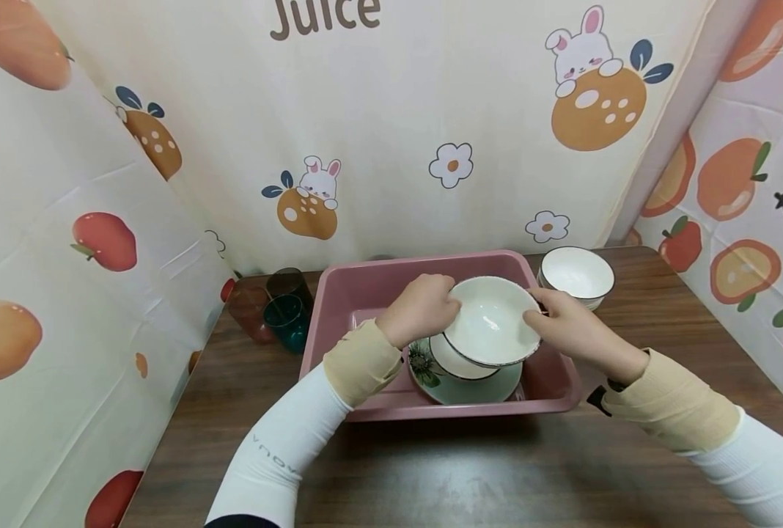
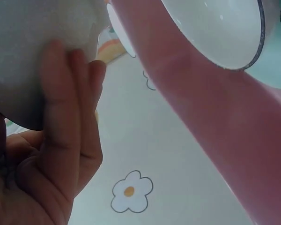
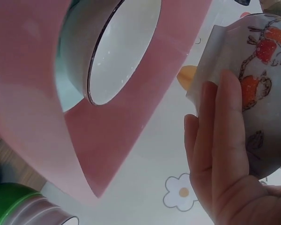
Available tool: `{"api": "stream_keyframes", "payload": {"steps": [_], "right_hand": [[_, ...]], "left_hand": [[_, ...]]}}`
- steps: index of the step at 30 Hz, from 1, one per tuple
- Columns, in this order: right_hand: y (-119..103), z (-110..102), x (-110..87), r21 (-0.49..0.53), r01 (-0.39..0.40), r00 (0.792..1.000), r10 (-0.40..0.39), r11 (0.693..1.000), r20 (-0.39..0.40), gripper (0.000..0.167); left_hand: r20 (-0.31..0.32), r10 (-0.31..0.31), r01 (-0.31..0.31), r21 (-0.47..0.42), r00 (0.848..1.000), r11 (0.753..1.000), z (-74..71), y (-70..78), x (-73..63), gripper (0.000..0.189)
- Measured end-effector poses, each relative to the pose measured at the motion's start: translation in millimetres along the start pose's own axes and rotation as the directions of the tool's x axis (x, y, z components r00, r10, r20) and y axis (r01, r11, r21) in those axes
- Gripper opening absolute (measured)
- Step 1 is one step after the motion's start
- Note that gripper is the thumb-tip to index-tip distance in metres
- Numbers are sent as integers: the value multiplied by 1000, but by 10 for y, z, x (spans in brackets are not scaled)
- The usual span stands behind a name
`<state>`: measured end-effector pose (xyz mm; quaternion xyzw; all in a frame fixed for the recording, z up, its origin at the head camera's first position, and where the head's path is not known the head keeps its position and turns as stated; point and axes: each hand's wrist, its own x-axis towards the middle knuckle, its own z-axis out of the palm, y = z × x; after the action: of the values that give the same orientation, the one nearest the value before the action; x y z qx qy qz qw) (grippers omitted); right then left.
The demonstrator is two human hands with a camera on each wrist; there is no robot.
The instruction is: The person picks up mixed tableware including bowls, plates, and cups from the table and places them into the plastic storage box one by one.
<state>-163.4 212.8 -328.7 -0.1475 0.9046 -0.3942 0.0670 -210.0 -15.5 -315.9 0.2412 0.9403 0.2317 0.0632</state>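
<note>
Left hand (image 1: 421, 312) and right hand (image 1: 572, 328) pinch opposite sides of a round white dark-rimmed bowl (image 1: 490, 323), held above a pink rectangular plastic tub (image 1: 444, 413). Inside tub, below: second white bowl (image 1: 454, 361) on pale green round plate (image 1: 460, 396). Far right, beside tub: stacked white dark-rimmed bowls (image 1: 576, 273).

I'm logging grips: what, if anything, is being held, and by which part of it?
A white bowl above the pink tub, held by opposite sides: the left hand and right hand each grip it at the rim and outer wall.
</note>
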Motion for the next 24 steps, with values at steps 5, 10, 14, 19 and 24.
{"api": "stream_keyframes", "payload": {"steps": [5, 10, 14, 19, 24], "right_hand": [[2, -42, -5, 14, -2, 1000, 2, 1000, 4, 40], [15, -128, -27, 105, -36, 999, 32, 994, 37, 45], [78, -164, -62, 158, -73, 997, 67, 985, 45, 52], [238, -155, -112, 81, -79, 996, 81, 994, -24, 55], [430, -79, -139, -20, -104, 990, 101, 994, -94, 55]], "left_hand": [[-29, 20, -19, 43, 999, 999, -17, 6, 27, 18], [-57, 33, -31, 24, 998, 999, -25, -11, 61, 21], [-67, 33, -30, 51, 997, 998, 13, -52, 90, 22], [-46, 4, 1, 108, 999, 994, 89, -138, 121, 22], [-8, -16, 17, 131, 1000, 991, 191, -241, 160, 21]]}}
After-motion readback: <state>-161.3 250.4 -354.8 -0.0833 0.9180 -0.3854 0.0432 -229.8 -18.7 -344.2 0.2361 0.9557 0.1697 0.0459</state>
